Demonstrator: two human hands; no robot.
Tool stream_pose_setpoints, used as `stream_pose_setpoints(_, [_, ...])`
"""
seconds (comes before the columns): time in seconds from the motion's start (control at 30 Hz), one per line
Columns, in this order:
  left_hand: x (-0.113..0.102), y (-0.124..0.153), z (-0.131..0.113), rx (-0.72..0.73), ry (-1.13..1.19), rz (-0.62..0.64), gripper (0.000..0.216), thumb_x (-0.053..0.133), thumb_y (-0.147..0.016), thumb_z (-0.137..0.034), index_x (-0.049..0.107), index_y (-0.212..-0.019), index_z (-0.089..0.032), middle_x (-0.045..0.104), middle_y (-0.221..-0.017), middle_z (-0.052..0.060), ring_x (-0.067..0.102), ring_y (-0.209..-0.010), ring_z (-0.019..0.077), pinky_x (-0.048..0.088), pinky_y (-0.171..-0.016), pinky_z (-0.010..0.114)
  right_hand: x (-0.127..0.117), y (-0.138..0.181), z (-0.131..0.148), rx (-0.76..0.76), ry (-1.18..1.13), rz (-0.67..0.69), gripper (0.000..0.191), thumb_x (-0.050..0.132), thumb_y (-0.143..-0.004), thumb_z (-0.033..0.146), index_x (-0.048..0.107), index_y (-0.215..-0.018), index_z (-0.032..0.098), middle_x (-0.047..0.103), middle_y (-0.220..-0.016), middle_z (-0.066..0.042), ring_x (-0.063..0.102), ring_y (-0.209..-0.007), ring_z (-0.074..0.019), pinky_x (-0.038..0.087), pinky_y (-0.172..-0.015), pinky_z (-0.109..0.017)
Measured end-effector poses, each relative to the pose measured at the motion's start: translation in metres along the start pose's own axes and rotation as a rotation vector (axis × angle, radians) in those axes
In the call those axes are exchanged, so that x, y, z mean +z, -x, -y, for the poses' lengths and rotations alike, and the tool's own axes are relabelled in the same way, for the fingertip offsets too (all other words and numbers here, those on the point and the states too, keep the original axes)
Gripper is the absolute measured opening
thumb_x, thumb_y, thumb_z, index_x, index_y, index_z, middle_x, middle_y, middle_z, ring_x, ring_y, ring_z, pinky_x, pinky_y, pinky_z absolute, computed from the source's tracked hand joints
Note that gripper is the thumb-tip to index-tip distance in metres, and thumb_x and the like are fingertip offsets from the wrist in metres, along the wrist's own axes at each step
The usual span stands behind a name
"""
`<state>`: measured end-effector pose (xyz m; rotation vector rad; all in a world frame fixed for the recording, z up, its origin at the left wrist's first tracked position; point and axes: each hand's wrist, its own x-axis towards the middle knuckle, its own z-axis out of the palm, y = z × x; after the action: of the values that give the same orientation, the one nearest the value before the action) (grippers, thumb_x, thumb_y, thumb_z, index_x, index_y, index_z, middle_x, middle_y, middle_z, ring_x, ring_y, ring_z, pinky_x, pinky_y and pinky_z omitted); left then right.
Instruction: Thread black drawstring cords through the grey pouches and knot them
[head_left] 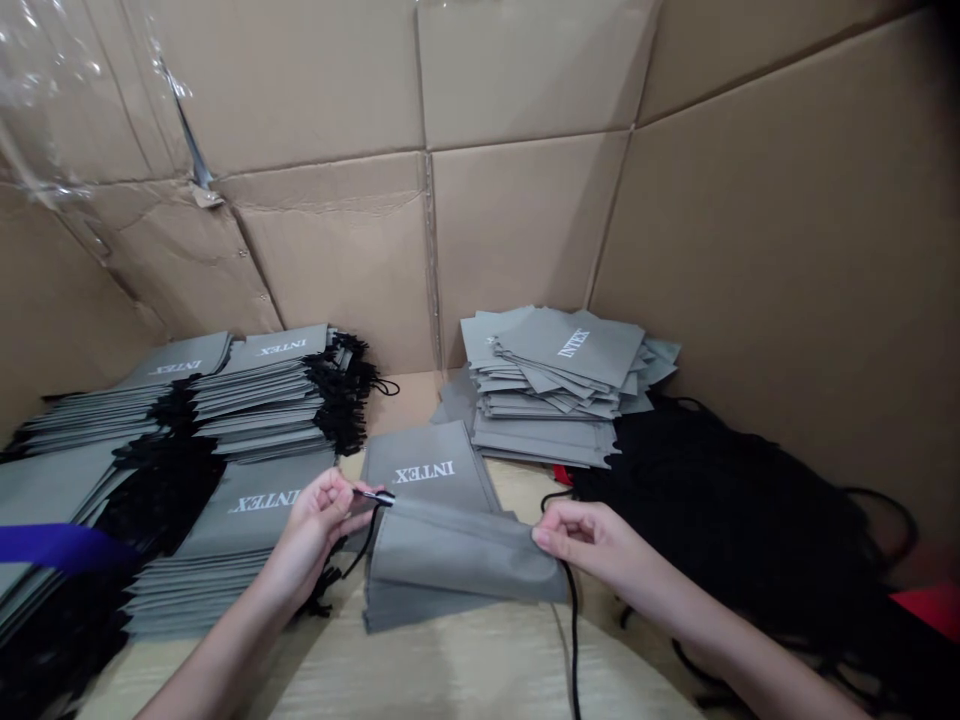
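Left hand [319,525] is at the near left, thumb and fingers pinching the metal-tipped end of a black drawstring cord [373,496]. Right hand [577,535] pinches the folded top hem of a gray non-woven drawstring bag [450,565] between thumb and fingertips, the other fingers lightly curled. That bag lies flat on the light wood worktop [457,675] between both hands, printed INTEX at its far end, hem folded over. A second cord length [573,640] hangs from the hem by the right hand, down over the near side of the worktop.

Finished-looking gray bags with black cords lie in tall stacks [262,400] along the left, touching the left hand's side of the work area. Looser gray bags without visible cords form a pile [547,395] just beyond the held bag. A heap of black cords [712,500] sits to the right. Cardboard panels [517,230] stand as walls along the far and right sides, with a clear plastic sheet [67,90] at far left. A purple strip [60,545] crosses the left stacks.
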<state>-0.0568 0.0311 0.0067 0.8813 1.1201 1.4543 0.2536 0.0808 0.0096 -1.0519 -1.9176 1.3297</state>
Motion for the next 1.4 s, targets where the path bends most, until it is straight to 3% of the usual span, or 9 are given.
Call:
stream_pose_setpoints(0.1, [0.0,0.002,-0.003,-0.071,-0.042,0.098,0.024,0.074,-0.066,-0.03,0.054,-0.068,-0.017,0.065,-0.079,0.004,0.063,-0.077,0.017,0.051,-0.068,0.026,0.002,0.0,0.001,-0.006,0.024,-0.016,0.04,0.058,-0.074,0.054,0.052,-0.059,0.017,0.04,-0.056,0.003,0.036,-0.055,-0.0107,0.026,-0.049,-0.023])
stream_pose_setpoints(0.2, [0.001,0.004,-0.01,-0.012,-0.068,0.095,0.022,0.07,-0.07,-0.036,0.06,-0.076,-0.017,0.064,-0.079,0.004,0.061,-0.076,0.0167,0.05,-0.072,0.029,0.004,0.0,0.001,-0.002,0.029,-0.001,0.038,0.057,-0.075,0.052,0.052,-0.061,0.017,0.04,-0.057,0.003,0.036,-0.055,-0.0106,0.026,-0.049,-0.023])
stream_pose_setpoints(0.4, [0.008,0.005,-0.017,0.123,-0.593,0.12,0.017,0.07,-0.067,-0.032,0.068,-0.07,-0.016,0.062,-0.065,0.002,0.055,-0.061,0.0147,0.04,-0.057,0.02,0.01,0.008,0.004,-0.027,0.171,0.008,0.034,0.053,-0.08,0.047,0.056,-0.065,0.017,0.041,-0.056,0.003,0.036,-0.054,-0.0108,0.025,-0.049,-0.023])
stream_pose_setpoints(0.7, [0.006,0.005,-0.007,0.318,-0.85,0.178,0.01,0.061,-0.072,-0.021,0.06,-0.062,-0.02,0.064,-0.072,0.003,0.057,-0.072,0.0203,0.04,-0.068,0.025,0.013,0.014,0.005,-0.14,0.38,-0.027,0.027,0.051,-0.084,0.04,0.061,-0.069,0.019,0.055,-0.061,0.0,0.046,-0.057,-0.0126,0.032,-0.052,-0.023])
stream_pose_setpoints(0.87, [0.014,0.011,-0.002,0.327,-0.563,0.061,0.015,0.058,-0.076,-0.03,0.056,-0.064,-0.02,0.06,-0.071,0.002,0.054,-0.074,0.0192,0.039,-0.069,0.024,0.013,0.012,0.007,-0.139,0.319,-0.043,0.029,0.051,-0.083,0.041,0.059,-0.066,0.019,0.054,-0.062,0.0,0.047,-0.058,-0.0129,0.032,-0.051,-0.023])
stream_pose_setpoints(1.0, [0.017,0.013,0.0,0.207,-0.317,-0.001,0.024,0.058,-0.075,-0.043,0.057,-0.072,-0.019,0.058,-0.08,0.004,0.053,-0.075,0.0193,0.04,-0.066,0.025,0.012,0.007,0.005,-0.112,0.247,-0.047,0.032,0.051,-0.082,0.043,0.057,-0.065,0.018,0.052,-0.06,0.0,0.045,-0.057,-0.0127,0.031,-0.051,-0.023])
stream_pose_setpoints(1.23, [0.012,0.016,-0.012,0.459,-0.884,0.175,0.019,0.06,-0.076,-0.033,0.059,-0.063,-0.02,0.055,-0.095,0.009,0.046,-0.099,0.0267,0.033,-0.088,0.032,0.012,0.008,0.001,-0.127,0.298,-0.037,0.03,0.052,-0.084,0.042,0.059,-0.066,0.018,0.054,-0.062,0.0,0.047,-0.06,-0.013,0.032,-0.053,-0.023])
stream_pose_setpoints(1.3, [0.013,0.016,-0.011,0.403,-0.738,0.16,0.023,0.06,-0.076,-0.035,0.058,-0.06,-0.019,0.055,-0.093,0.009,0.047,-0.095,0.026,0.035,-0.086,0.033,0.011,0.009,0.001,-0.126,0.289,-0.038,0.031,0.051,-0.084,0.042,0.059,-0.066,0.018,0.054,-0.062,0.0,0.047,-0.06,-0.0131,0.033,-0.053,-0.023])
stream_pose_setpoints(1.4, [0.011,0.013,-0.007,0.182,-0.155,0.099,0.023,0.065,-0.071,-0.04,0.056,-0.063,-0.021,0.054,-0.091,0.004,0.051,-0.089,0.0231,0.043,-0.078,0.034,0.007,0.007,0.002,-0.128,0.241,-0.063,0.032,0.052,-0.083,0.044,0.058,-0.065,0.018,0.052,-0.061,0.0,0.046,-0.06,-0.0134,0.033,-0.053,-0.023])
